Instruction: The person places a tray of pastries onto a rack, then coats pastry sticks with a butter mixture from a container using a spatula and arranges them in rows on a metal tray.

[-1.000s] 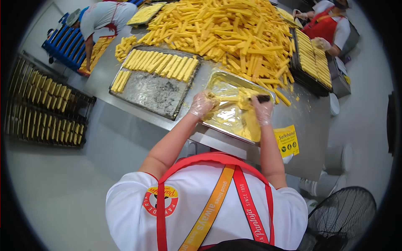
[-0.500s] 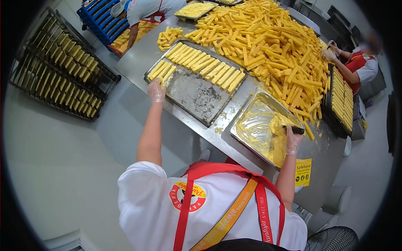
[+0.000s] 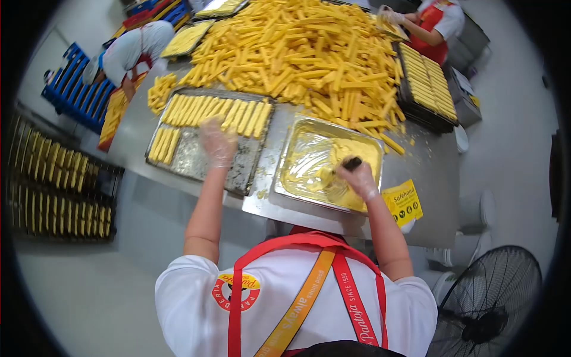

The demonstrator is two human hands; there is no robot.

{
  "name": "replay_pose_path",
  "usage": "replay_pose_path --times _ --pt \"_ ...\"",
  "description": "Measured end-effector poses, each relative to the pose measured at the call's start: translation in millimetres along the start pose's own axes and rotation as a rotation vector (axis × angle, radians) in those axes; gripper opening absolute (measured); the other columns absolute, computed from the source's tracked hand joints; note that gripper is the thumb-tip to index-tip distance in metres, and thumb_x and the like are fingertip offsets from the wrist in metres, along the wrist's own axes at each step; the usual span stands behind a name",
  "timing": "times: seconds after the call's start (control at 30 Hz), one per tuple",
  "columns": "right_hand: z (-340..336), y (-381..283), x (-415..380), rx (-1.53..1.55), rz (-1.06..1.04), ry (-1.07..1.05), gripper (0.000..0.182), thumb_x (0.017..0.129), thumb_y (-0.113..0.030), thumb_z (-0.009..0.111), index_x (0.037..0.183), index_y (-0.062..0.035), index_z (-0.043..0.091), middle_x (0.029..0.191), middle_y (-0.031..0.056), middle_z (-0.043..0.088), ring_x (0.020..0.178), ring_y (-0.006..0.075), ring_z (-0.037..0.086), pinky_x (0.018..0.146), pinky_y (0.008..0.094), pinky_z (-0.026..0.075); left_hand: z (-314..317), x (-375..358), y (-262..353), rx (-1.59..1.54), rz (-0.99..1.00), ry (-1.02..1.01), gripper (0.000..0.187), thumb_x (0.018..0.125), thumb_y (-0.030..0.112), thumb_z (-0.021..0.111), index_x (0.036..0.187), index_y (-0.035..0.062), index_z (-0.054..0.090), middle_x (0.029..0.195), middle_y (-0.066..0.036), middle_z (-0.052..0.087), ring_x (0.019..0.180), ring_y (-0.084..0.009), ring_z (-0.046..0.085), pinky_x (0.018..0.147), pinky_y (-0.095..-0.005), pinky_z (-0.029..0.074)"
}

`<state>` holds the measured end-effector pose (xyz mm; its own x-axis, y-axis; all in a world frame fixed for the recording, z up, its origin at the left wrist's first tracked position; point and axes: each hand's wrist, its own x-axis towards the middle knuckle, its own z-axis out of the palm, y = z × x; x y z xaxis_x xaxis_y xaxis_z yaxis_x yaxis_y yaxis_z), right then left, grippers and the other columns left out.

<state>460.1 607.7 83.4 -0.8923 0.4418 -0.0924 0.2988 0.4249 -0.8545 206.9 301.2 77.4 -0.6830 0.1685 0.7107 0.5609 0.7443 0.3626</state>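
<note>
My left hand (image 3: 219, 143), in a clear glove, is over the dark baking tray (image 3: 193, 156), just below its long row of yellow sticks (image 3: 208, 112). Its fingers are blurred by motion, so their shape cannot be made out. A shorter row of sticks (image 3: 163, 144) lies at the tray's left side. My right hand (image 3: 358, 178), also gloved, is closed around the dark handle of a tool (image 3: 352, 163). The tool's working end is hard to see in the yellow cream (image 3: 309, 156) of the metal pan (image 3: 284, 191).
A large heap of yellow sticks (image 3: 297, 53) covers the table's far part. A co-worker (image 3: 437, 27) stands at the far right beside stacked trays (image 3: 425, 83); another person (image 3: 134, 50) bends at the left. A yellow packet (image 3: 402, 201), racks (image 3: 59, 184) and a fan (image 3: 491, 315) are around.
The view has swung, so the table contents appear further left. My left hand has left the short row's end and moved right across the tray. My right hand has moved inward over the pan with the tool.
</note>
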Motion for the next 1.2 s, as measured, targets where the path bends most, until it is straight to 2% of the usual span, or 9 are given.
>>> replay_pose_path --times 0.2,0.3,0.4,0.57,0.63,0.77,0.97,1.1,1.2 --pt "-11 18 14 -0.257 -0.364 0.412 0.011 0.076 -0.012 0.067 0.083 -0.0048 0.062 0.082 0.0184 0.063 0.076 0.0358 0.062 0.069 0.0417 0.051 105 17 161 -0.371 0.305 -0.343 0.031 0.076 0.025 0.072 0.102 0.0094 0.064 0.096 -0.013 0.066 0.093 -0.0312 0.062 0.083 -0.0448 0.048" --pt "-1 -6 -10 -0.091 -0.391 -0.072 0.012 0.075 -0.011 0.067 0.082 -0.004 0.06 0.077 0.0166 0.061 0.075 0.0347 0.061 0.069 0.0408 0.05 145 27 212 -0.234 0.33 -0.707 0.033 0.079 0.03 0.068 0.105 0.0102 0.065 0.096 -0.012 0.067 0.097 -0.0312 0.062 0.084 -0.043 0.049" --pt "-14 5 -1 0.156 -0.069 0.032 0.016 0.077 -0.015 0.068 0.078 -0.0022 0.058 0.067 0.0142 0.057 0.064 0.0313 0.057 0.065 0.0388 0.048 197 27 225 -0.021 0.367 -0.809 0.039 0.077 0.034 0.069 0.106 0.0093 0.064 0.101 -0.015 0.067 0.1 -0.0319 0.062 0.086 -0.0421 0.05" --pt "-25 27 -1 -0.242 -0.43 0.3 0.015 0.077 -0.015 0.067 0.079 -0.0031 0.058 0.074 0.0168 0.061 0.07 0.0363 0.059 0.065 0.0431 0.049 181 35 235 -0.068 -0.078 -0.676 0.044 0.071 0.032 0.073 0.105 0.0064 0.061 0.105 -0.021 0.064 0.102 -0.0352 0.061 0.088 -0.0409 0.051" --pt "-22 6 -14 -0.16 -0.461 0.006 0.015 0.076 -0.015 0.068 0.084 -0.0044 0.061 0.077 0.0174 0.063 0.073 0.0337 0.062 0.068 0.0412 0.05 178 35 229 -0.083 -0.097 -0.742 0.042 0.072 0.028 0.073 0.105 0.0059 0.06 0.105 -0.021 0.064 0.1 -0.036 0.062 0.087 -0.0416 0.051" --pt "-42 16 12 -0.022 0.016 0.005 0.018 0.078 -0.018 0.07 0.088 -0.004 0.065 0.071 0.015 0.064 0.062 0.0212 0.06 0.063 0.0355 0.05 227 27 190 -0.197 -0.055 -0.611 0.016 0.077 0.016 0.069 0.086 0.0034 0.065 0.094 -0.022 0.067 0.091 -0.0375 0.064 0.083 -0.0426 0.052" --pt "-30 20 2 -0.328 -0.52 0.031 0.014 0.075 -0.012 0.07 0.084 -0.0055 0.062 0.083 0.0164 0.061 0.082 0.0372 0.062 0.072 0.045 0.049 108 52 173 -0.652 -0.009 -0.331 0.022 0.079 0.007 0.064 0.1 0.0016 0.07 0.1 -0.022 0.068 0.094 -0.0318 0.067 0.083 -0.038 0.053" --pt "-47 11 1 -0.073 -0.087 -0.166 0.02 0.075 -0.018 0.072 0.086 -0.0028 0.064 0.079 0.0159 0.066 0.071 0.0283 0.065 0.066 0.0387 0.051 56 11 163 -1.091 -0.384 -0.654 0.033 0.081 0.0 0.066 0.114 0.0006 0.066 0.105 -0.012 0.069 0.092 -0.0218 0.067 0.079 -0.0294 0.055" --pt "-55 39 33 -0.253 -0.152 0.206 0.024 0.076 -0.022 0.071 0.085 -0.0012 0.064 0.075 0.0174 0.066 0.065 0.0251 0.064 0.061 0.0361 0.05 29 -26 171 -1.269 -0.661 -0.871 0.034 0.087 0.0 0.064 0.12 -0.0081 0.059 0.101 -0.02 0.068 0.08 -0.019 0.068 0.065 -0.027 0.055"
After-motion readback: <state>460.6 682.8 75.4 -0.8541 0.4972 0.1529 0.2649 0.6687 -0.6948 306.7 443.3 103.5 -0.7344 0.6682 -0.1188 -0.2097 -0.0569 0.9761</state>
